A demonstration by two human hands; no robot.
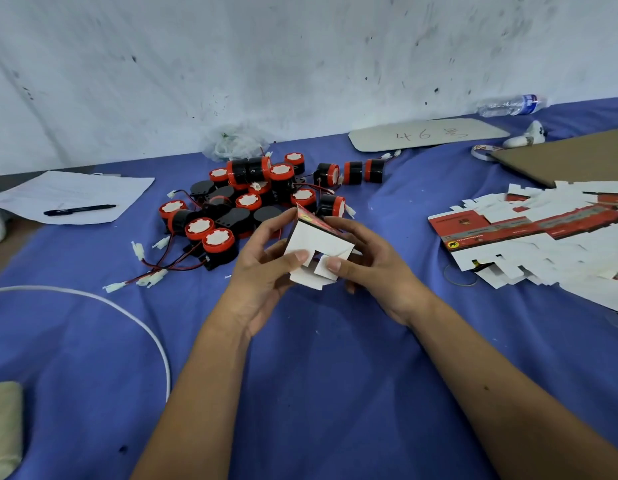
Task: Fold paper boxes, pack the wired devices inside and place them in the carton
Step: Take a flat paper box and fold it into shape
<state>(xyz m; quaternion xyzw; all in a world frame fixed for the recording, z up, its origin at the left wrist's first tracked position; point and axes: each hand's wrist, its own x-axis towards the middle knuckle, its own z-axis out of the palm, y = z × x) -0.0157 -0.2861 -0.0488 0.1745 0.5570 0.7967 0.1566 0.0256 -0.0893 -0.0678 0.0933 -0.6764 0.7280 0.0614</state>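
A small paper box [318,242], white inside with a red printed outside, is held up above the blue cloth in the middle. My left hand [262,271] grips its left side, thumb pressing a bottom flap. My right hand [370,265] grips its right side, thumb on the other bottom flap. Behind the box lies a pile of several black-and-red wired devices [252,199] with red-black wires and white plugs. A heap of flat unfolded box blanks [543,244] lies at the right. A brown carton [570,157] shows at the far right edge.
A white sheet [75,195] with a black pen [79,209] lies at the left. A grey card marked 46 [429,133], a water bottle [512,105] and a plastic bag [235,142] lie near the wall. A white cable [134,317] curves at the lower left.
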